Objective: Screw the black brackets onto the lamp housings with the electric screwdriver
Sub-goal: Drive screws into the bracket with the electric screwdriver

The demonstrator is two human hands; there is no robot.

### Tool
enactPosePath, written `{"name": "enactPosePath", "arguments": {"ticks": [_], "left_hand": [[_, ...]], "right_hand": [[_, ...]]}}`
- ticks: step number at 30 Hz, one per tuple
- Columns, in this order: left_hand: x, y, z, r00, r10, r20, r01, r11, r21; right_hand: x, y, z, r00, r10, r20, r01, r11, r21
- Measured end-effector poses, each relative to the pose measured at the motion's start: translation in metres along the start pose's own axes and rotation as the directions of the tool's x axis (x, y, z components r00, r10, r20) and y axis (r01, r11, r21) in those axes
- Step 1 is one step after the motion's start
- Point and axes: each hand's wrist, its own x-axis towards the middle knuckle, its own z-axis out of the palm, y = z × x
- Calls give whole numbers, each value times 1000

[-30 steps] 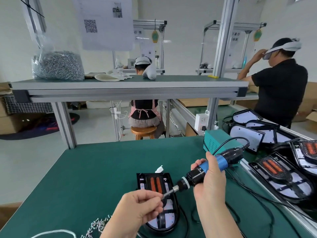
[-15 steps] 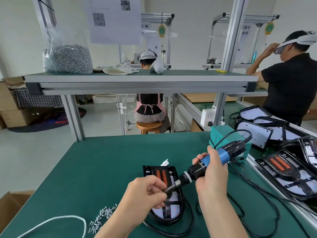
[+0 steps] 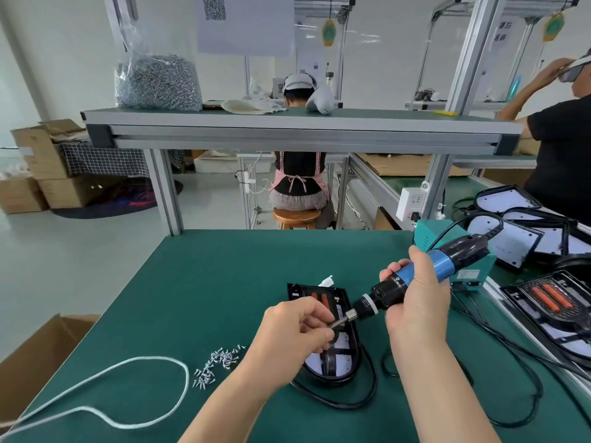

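still, our right hand (image 3: 415, 302) grips the electric screwdriver (image 3: 387, 294) and our left hand (image 3: 297, 334) keeps its fingertips pinched on the bit (image 3: 340, 322), just above the lamp housing (image 3: 347, 346) lying flat on the green table (image 3: 224, 282). against half a second ago only our view has shifted; loose screws (image 3: 217, 362) lie left of the housing.
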Motion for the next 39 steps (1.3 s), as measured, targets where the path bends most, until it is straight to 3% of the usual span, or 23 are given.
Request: {"name": "enactPosePath", "arguments": {"ticks": [9,16,20,25,30,34,36,39], "left_hand": [[-1,-6,1,998,42,-40,-40,998,58],[-4,-11,10,976,210,-54,-191,951,245],[-7,-11,14,916,400,-21,-353,831,430],[-7,-12,17,895,446,-16,-392,802,450],[-4,-17,20,918,395,-25,-352,844,404],[3,-18,17,962,270,-31,-246,913,325],[8,-22,14,968,204,-146,-161,952,260],[19,-37,7,910,59,-411,68,955,288]], "right_hand": [[-2,2,0,1000,2,6,-1,1000,-23],[-1,4,1,1000,-17,9,18,999,-37],[0,4,2,1000,-28,11,28,999,-41],[2,4,4,999,-31,43,34,998,-52],[4,4,3,997,-32,66,37,996,-79],[8,1,8,993,-72,89,81,991,-102],[11,-2,11,988,-105,110,116,988,-100],[17,-8,13,971,-191,141,208,971,-117]]}}
